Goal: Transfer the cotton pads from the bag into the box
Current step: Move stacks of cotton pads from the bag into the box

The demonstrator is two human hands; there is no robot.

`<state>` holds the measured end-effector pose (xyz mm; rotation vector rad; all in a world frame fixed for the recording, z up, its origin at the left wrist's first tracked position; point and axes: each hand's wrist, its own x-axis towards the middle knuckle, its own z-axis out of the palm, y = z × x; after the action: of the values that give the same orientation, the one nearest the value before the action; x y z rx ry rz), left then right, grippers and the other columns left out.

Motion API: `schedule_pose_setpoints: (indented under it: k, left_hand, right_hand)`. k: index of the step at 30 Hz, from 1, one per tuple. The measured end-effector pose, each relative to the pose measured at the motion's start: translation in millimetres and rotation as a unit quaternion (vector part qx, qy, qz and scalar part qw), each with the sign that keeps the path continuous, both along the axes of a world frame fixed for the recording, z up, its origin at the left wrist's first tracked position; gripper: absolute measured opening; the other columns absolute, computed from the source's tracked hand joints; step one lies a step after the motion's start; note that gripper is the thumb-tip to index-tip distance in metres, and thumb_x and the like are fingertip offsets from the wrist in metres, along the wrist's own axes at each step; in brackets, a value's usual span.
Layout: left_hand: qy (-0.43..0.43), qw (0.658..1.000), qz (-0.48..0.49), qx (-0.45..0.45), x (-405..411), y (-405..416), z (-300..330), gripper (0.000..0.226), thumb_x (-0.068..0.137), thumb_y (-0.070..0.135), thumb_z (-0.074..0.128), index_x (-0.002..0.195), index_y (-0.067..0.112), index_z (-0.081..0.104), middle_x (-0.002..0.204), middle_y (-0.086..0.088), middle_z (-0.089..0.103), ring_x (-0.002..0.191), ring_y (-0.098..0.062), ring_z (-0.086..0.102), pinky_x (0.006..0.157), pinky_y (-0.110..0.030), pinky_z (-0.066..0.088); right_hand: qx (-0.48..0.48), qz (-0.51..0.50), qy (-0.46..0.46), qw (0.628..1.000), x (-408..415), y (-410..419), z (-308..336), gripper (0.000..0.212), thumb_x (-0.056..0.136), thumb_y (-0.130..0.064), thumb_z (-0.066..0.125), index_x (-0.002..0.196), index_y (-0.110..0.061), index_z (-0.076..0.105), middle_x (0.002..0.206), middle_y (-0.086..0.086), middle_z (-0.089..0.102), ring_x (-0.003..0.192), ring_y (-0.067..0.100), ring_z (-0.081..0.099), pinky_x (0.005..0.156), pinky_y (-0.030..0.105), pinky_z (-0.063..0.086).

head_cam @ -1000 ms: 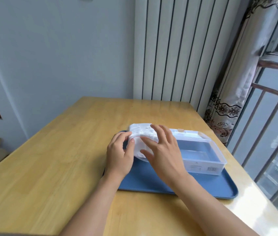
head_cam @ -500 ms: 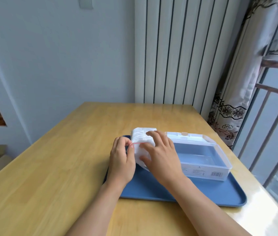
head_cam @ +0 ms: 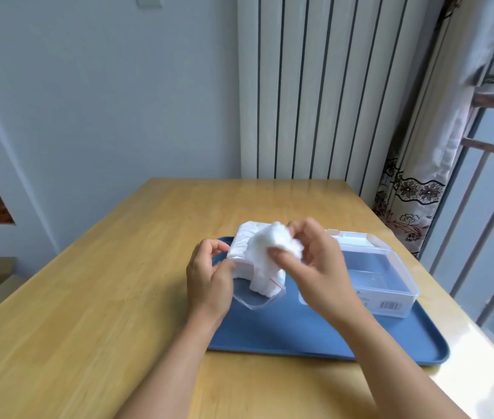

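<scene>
Cotton pads (head_cam: 279, 246) pinched in my right hand (head_cam: 315, 267).
My left hand (head_cam: 209, 276) grips the bag (head_cam: 245, 255) above the tray (head_cam: 300, 334).

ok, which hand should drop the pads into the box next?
Right. The right hand already pinches the pulled-out cotton pads and sits next to the open box on the tray. The left hand grips the bag on the side away from the box.

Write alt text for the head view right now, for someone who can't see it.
The right hand pulls a clump of white cotton pads out of a clear zip bag that the left hand holds by its edge, above a blue tray. A clear plastic box sits open on the tray.
</scene>
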<state>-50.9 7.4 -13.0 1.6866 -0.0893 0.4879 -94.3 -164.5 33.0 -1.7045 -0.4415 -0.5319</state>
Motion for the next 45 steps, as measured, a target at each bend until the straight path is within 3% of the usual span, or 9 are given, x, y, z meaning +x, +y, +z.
schedule_pose_setpoints:
  k: [5,10,15,24,27,30,34,39,45]
  left_hand:
    - [-0.088,0.99,-0.072,-0.085,-16.2,-10.6,36.6,0.04,0.076,0.017,0.053,0.114,0.021,0.061,0.123,0.005,0.064,0.125,-0.004,0.055,0.101,-0.021,0.043]
    - [0.013,0.976,-0.182,-0.117,-11.4,-74.7,70.8,0.031,0.096,0.034,0.062,0.122,0.019,0.059,0.126,-0.001,0.064,0.105,-0.006,0.062,0.079,-0.012,0.049]
    - [-0.004,0.979,-0.175,-0.108,8.6,-97.4,46.0,0.02,0.106,0.033,0.046,0.108,0.023,0.063,0.101,0.01,0.07,0.1,-0.014,0.067,0.089,-0.033,0.054]
    - [-0.055,0.976,-0.195,-0.077,9.0,-90.1,33.1,0.037,0.098,0.057,0.049,0.12,0.03,0.059,0.116,0.014,0.067,0.112,-0.005,0.064,0.096,-0.032,0.053]
    - [-0.173,0.959,-0.198,0.105,1.8,-80.8,28.1,0.047,0.091,0.047,0.063,0.133,0.03,0.05,0.134,0.013,0.057,0.127,0.001,0.053,0.107,-0.019,0.043]
    - [-0.324,0.861,-0.166,0.355,2.2,-77.4,22.6,0.061,0.086,0.045,0.07,0.139,0.023,0.05,0.135,0.008,0.058,0.128,-0.011,0.05,0.112,-0.021,0.035]
    - [-0.294,0.81,-0.128,0.491,9.4,-85.9,15.0,0.05,0.08,0.058,0.064,0.117,0.024,0.067,0.113,0.011,0.069,0.111,-0.016,0.057,0.095,-0.026,0.035]
    - [-0.26,0.793,-0.152,0.53,15.8,-86.0,11.1,0.043,0.082,0.06,0.06,0.058,0.024,0.056,0.053,0.012,0.046,0.062,-0.018,0.049,0.08,-0.035,0.047]
    - [-0.28,0.795,-0.182,0.506,6.4,-85.2,13.4,0.051,0.08,0.055,0.068,0.056,0.025,0.034,0.047,0.014,0.02,0.052,-0.018,0.034,0.07,-0.032,0.044]
  right_hand:
    - [0.181,0.047,0.105,0.977,8.2,-7.1,1.1,0.038,0.09,-0.011,0.065,0.125,-0.024,0.06,0.099,0.008,0.069,0.09,0.019,0.066,0.085,0.04,0.06]
    - [0.244,0.088,0.153,0.954,11.6,0.6,0.0,0.044,0.089,-0.01,0.054,0.132,-0.019,0.059,0.117,0.013,0.07,0.109,0.025,0.068,0.092,0.039,0.057]
    - [0.234,0.078,0.201,0.948,16.9,-11.4,1.6,0.03,0.105,-0.023,0.047,0.129,-0.015,0.064,0.121,0.007,0.072,0.114,0.016,0.068,0.085,0.03,0.053]
    - [0.144,0.017,0.142,0.979,27.1,-46.1,11.6,0.021,0.102,-0.016,0.059,0.113,0.001,0.067,0.098,0.016,0.074,0.089,0.022,0.072,0.077,0.038,0.061]
    - [0.039,-0.206,0.089,0.974,32.4,-90.4,20.7,0.017,0.094,-0.026,0.07,0.096,-0.009,0.07,0.086,0.01,0.074,0.075,0.018,0.068,0.063,0.034,0.055]
    - [-0.128,-0.363,0.13,0.914,31.9,-134.5,16.5,0.026,0.083,-0.037,0.075,0.081,-0.013,0.067,0.074,0.004,0.068,0.069,0.02,0.061,0.057,0.032,0.043]
    - [-0.171,-0.396,0.201,0.879,37.1,-146.1,1.6,0.04,0.069,-0.042,0.077,0.068,-0.005,0.063,0.06,0.006,0.055,0.06,0.021,0.046,0.052,0.03,0.031]
    - [-0.216,-0.407,0.201,0.865,38.5,-150.3,-1.6,0.035,0.064,-0.038,0.077,0.062,-0.008,0.059,0.061,0.004,0.055,0.059,0.026,0.05,0.052,0.03,0.034]
    - [-0.314,-0.41,0.189,0.835,38.9,-137.2,-4.2,0.032,0.065,-0.036,0.076,0.064,-0.008,0.06,0.063,0.004,0.061,0.066,0.027,0.058,0.051,0.031,0.037]
